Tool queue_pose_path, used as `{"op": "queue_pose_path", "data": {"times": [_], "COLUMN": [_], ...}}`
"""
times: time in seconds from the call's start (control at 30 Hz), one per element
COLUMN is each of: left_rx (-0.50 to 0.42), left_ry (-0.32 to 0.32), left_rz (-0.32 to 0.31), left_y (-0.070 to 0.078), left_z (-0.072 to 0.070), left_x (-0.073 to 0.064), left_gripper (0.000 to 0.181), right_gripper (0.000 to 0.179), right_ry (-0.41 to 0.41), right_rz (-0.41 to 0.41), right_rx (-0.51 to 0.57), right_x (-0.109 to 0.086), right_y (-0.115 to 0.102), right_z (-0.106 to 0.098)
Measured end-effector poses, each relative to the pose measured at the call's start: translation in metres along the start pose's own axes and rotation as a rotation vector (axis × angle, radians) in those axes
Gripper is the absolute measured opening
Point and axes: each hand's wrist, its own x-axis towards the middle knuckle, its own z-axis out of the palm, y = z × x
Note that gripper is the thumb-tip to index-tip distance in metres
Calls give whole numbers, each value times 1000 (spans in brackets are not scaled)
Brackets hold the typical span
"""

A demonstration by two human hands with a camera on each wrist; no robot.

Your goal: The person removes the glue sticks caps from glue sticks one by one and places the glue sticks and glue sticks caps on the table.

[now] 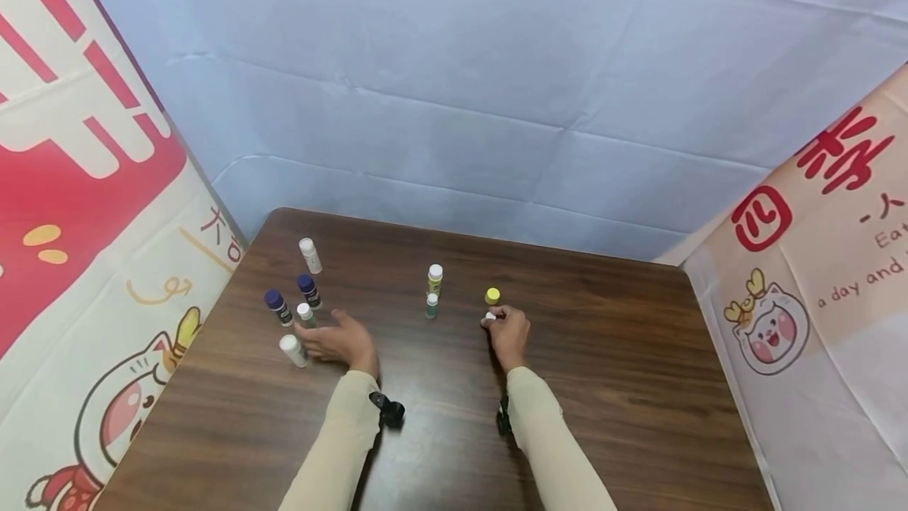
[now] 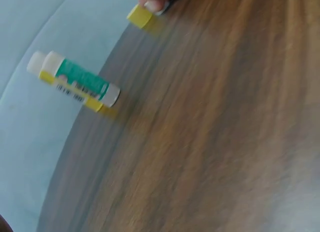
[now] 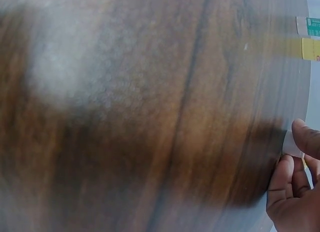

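My left hand (image 1: 340, 340) reaches among the glue sticks at the left, its fingers extended. Its fingertips are beside a green glue stick with a white cap (image 1: 306, 314) and a white glue stick (image 1: 293, 350); contact is unclear. Two glue sticks with dark blue caps, one nearer (image 1: 278, 306) and one farther (image 1: 309, 290), stand close by. My right hand (image 1: 509, 337) pinches a small white cylindrical piece (image 3: 292, 144) between thumb and fingers, low over the table. Just beyond it is a yellow cap-like piece (image 1: 493, 296). The fingers partly hide the white piece.
A yellow glue stick with a white cap (image 1: 435, 278) and a small green one (image 1: 432, 306) stand mid-table. Another white glue stick (image 1: 310, 255) is at the far left. The brown wooden table (image 1: 610, 385) meets pale cloth (image 1: 454, 101) behind and printed cloth at the sides.
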Motion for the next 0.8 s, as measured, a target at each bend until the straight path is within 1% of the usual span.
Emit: {"op": "queue_pose_path", "data": {"times": [0.13,0.2,0.47,0.6,0.7,0.8], "left_rx": [-26,-31,-40,-67,-83,-99], "left_ry": [43,47,64,82,95,89], "left_rz": [30,39,33,38,53,73], "left_y": [1,2,-2,-3,-3,-4], "left_z": [4,5,10,10,10,9], "left_x": [8,10,15,17,18,18], "left_gripper": [54,50,44,40,33,28], "right_gripper": [16,16,16,17,16,16], "right_ry": [-6,-9,-22,-24,-24,-27], "right_rz": [6,11,14,12,7,7], "right_rx": [2,6,26,29,20,18], "right_x": [0,-1,-2,-2,-2,-3], "right_y": [0,-1,-1,-1,-1,0], "right_z": [-1,-1,-3,-3,-3,-4]}}
